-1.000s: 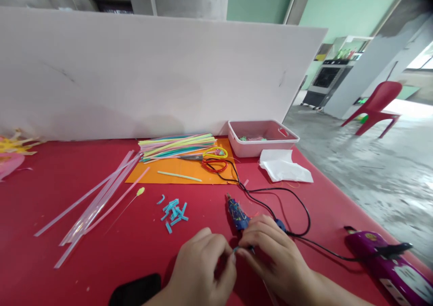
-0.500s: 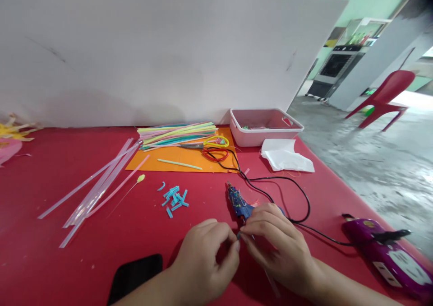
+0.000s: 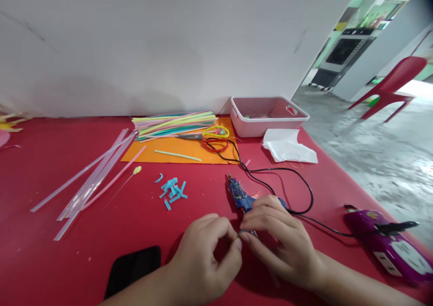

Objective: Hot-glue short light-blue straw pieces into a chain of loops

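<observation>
My left hand [image 3: 209,254] and my right hand [image 3: 280,243] meet at the fingertips, both closed in a pinch. Between them is a small blue-green piece [image 3: 242,232], mostly covered by the fingers, so its exact kind does not show. A blue hot glue gun [image 3: 238,193] lies just beyond my right hand, its nozzle pointing away from me. Short cut blue pieces [image 3: 174,190] are heaped to the left. Farther left lies a thin stick with a yellow tip [image 3: 137,170].
Clear glue sticks [image 3: 91,184] lie left. Behind are fuzzy colored stems [image 3: 172,124], scissors [image 3: 214,144], an orange sheet [image 3: 162,159] and a pink basket [image 3: 267,125]. White paper [image 3: 287,146], a black cable [image 3: 309,193] and a purple power strip [image 3: 382,243] are right; a phone [image 3: 133,270] is nearby.
The view has tilted slightly down, so the table's things sit higher in it. Both hands keep their pinch, with the small piece turned a little between the fingertips.
</observation>
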`<state>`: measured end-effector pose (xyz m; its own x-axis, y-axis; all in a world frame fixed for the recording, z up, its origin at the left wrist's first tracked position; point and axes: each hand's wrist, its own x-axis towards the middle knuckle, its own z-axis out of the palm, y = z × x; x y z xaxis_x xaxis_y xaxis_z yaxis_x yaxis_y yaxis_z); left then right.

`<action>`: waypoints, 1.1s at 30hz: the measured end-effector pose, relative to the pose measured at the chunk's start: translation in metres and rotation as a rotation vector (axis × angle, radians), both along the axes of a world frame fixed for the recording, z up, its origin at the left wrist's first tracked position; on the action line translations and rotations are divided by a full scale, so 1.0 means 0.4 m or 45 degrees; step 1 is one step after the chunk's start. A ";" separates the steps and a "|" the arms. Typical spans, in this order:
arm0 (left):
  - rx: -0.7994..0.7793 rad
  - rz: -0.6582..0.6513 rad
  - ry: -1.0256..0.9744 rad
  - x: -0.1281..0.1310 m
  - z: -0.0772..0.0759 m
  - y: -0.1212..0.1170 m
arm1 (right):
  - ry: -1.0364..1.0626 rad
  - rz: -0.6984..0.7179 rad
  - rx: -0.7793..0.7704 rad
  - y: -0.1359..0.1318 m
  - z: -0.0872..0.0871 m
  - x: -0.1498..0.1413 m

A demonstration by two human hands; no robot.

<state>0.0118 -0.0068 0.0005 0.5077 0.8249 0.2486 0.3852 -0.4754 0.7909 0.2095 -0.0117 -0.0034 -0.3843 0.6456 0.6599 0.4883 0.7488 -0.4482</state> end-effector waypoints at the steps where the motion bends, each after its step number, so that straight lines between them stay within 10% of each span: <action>1: -0.013 -0.006 -0.009 0.001 0.002 0.000 | -0.008 -0.006 0.020 0.000 0.002 -0.001; 19: -0.555 -0.039 -0.120 0.014 -0.001 0.008 | 0.021 -0.053 0.108 0.007 0.014 -0.008; 33: -0.592 0.005 -0.142 0.008 0.005 0.009 | -0.033 -0.119 0.163 0.005 -0.003 -0.005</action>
